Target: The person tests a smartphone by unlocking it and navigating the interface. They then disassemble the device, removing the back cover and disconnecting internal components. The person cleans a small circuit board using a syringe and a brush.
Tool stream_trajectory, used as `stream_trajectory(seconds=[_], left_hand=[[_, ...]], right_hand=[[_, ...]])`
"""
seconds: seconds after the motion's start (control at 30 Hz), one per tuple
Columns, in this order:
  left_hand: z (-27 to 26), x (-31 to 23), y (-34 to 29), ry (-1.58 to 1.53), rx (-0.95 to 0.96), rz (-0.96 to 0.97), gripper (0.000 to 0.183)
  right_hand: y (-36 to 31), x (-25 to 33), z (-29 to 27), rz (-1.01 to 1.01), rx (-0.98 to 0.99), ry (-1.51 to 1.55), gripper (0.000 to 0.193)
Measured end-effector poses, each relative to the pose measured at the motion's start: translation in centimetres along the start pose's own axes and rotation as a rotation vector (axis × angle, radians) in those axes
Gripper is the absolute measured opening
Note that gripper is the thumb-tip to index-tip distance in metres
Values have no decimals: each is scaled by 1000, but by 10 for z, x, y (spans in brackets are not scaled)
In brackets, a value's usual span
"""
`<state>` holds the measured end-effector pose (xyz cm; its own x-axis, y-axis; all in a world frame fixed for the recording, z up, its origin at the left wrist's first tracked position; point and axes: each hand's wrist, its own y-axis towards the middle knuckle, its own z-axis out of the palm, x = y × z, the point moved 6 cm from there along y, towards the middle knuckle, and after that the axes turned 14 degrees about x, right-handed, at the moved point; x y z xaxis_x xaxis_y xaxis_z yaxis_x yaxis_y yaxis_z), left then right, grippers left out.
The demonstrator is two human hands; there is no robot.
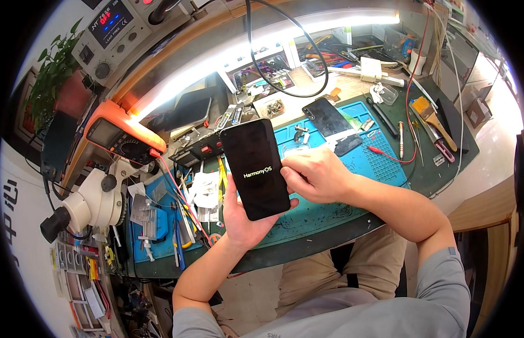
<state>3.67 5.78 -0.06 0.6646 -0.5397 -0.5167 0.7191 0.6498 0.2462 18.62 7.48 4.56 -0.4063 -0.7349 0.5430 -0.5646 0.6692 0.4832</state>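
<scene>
Head view: my left hand [248, 228] closes around the lower part of the glossy, flat black phone [256, 194], a rounded rectangle held above the blue, grid-textured mat [360, 160]. My right hand [321, 176], fingers curled, meets the phone's right edge; whether it pinches, I cannot tell.

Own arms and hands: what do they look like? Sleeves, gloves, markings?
Left hand and right hand: no gloves, no watch or cable visible. Forearms uncovered. Left sleeve and right sleeve: short, plain grey; a small darker tab near the right one's hem.
</scene>
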Motion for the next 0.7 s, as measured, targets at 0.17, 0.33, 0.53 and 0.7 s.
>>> stream_trajectory(seconds=[0.17,0.33,0.53,0.7], left_hand=[[-3,-1,-2,-32,50,9,84],[2,0,-1,110,-144,-32,77],[-4,0,-3,-25,22,0,84],[-4,0,-2,-43,63,11,84]], right_hand=[[1,2,-1,-12,-6,-7,22],[0,0,-1,-8,-6,-8,22],[0,1,-2,1,5,1,22],[0,0,-1,-5,-2,9,22]])
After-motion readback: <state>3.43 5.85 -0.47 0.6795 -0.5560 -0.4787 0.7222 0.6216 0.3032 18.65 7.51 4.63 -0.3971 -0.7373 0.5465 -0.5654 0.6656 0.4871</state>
